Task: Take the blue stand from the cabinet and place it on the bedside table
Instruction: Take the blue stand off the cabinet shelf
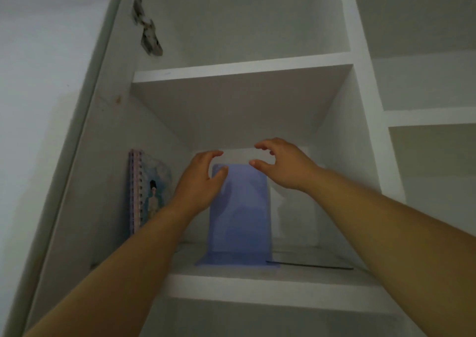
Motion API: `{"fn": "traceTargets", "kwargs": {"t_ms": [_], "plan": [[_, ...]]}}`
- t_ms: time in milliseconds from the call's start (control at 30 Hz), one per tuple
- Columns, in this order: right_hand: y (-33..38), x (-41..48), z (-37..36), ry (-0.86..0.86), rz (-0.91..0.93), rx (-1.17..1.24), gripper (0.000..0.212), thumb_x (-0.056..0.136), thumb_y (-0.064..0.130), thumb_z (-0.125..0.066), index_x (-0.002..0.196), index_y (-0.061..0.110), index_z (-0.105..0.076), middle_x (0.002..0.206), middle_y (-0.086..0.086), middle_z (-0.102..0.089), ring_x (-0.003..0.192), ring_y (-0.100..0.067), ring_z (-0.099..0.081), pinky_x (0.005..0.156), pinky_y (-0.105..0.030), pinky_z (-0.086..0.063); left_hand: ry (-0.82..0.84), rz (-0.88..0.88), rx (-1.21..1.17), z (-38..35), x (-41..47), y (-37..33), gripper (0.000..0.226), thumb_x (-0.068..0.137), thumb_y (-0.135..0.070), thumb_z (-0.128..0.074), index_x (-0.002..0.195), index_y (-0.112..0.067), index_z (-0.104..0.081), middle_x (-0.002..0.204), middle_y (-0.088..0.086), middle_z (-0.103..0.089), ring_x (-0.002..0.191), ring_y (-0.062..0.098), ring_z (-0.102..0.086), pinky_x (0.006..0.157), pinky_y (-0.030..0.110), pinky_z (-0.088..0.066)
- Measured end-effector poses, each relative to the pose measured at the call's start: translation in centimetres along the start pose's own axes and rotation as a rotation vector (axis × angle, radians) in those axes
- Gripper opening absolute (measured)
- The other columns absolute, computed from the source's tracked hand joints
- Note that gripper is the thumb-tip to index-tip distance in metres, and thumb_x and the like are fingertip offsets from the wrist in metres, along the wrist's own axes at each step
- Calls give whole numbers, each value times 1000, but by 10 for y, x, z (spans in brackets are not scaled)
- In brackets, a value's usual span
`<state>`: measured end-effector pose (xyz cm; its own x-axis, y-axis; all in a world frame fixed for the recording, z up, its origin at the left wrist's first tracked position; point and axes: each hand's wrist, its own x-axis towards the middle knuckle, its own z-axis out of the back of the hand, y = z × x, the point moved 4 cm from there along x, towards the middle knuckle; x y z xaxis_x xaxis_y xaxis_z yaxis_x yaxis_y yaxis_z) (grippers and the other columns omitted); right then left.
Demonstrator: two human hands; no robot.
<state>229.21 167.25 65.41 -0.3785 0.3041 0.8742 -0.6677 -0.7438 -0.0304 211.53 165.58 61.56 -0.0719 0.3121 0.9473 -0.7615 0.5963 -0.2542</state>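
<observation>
The blue stand (240, 215) stands upright on a white cabinet shelf (270, 282), its flat foot resting near the shelf's front edge. My left hand (199, 182) is at the stand's upper left corner, fingers curled and apart, the thumb touching or just in front of the corner. My right hand (283, 166) hovers at the upper right corner with fingers spread and curved, holding nothing. Both forearms reach up into the compartment.
A spiral notebook (146, 192) with a drawn figure leans against the compartment's left wall. A thin dark strip (309, 265) lies on the shelf right of the stand. Another shelf board (239, 74) sits above. More white compartments lie to the right.
</observation>
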Motion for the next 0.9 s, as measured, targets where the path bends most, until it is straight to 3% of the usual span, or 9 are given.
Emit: {"fn": "traceTargets", "kwargs": {"t_ms": [100, 233, 467, 600, 900], "plan": [[-5, 12, -10, 50, 16, -52, 51, 87, 41, -56, 132, 17, -44, 136, -5, -45, 121, -22, -45, 96, -28, -35, -11, 63, -106, -5, 1, 15, 42, 91, -33, -51, 132, -24, -42, 139, 0, -42, 121, 18, -45, 93, 31, -39], [-6, 21, -25, 98, 39, -111, 54, 86, 40, -58, 133, 17, -44, 138, -5, -44, 124, -23, -44, 102, -34, -37, 63, 94, -63, -8, 3, 34, 49, 90, -36, -51, 136, -26, -36, 141, 3, -41, 123, 23, -44, 94, 33, -38], [-4, 23, -45, 185, 48, -204, 69, 85, 49, -56, 142, 17, -32, 148, -4, -33, 132, -23, -35, 105, -34, -30, 172, 126, -77, -15, 0, 41, 64, 89, -39, -52, 144, -29, -23, 147, 0, -35, 124, 23, -45, 94, 30, -36], [-4, 20, -50, 235, 12, -241, 70, 85, 50, -55, 140, 12, -32, 143, -8, -39, 128, -26, -39, 102, -34, -32, 210, 150, -114, -17, -3, 43, 68, 88, -39, -54, 145, -30, -18, 148, -1, -33, 125, 24, -45, 99, 34, -38], [-1, 18, -45, 116, 1, -77, 62, 79, 40, -68, 132, 15, -46, 134, -4, -50, 121, -21, -47, 96, -27, -34, 179, 153, -184, -11, -11, 37, 63, 89, -33, -55, 143, -26, -25, 143, 0, -40, 117, 25, -52, 87, 30, -41]]}}
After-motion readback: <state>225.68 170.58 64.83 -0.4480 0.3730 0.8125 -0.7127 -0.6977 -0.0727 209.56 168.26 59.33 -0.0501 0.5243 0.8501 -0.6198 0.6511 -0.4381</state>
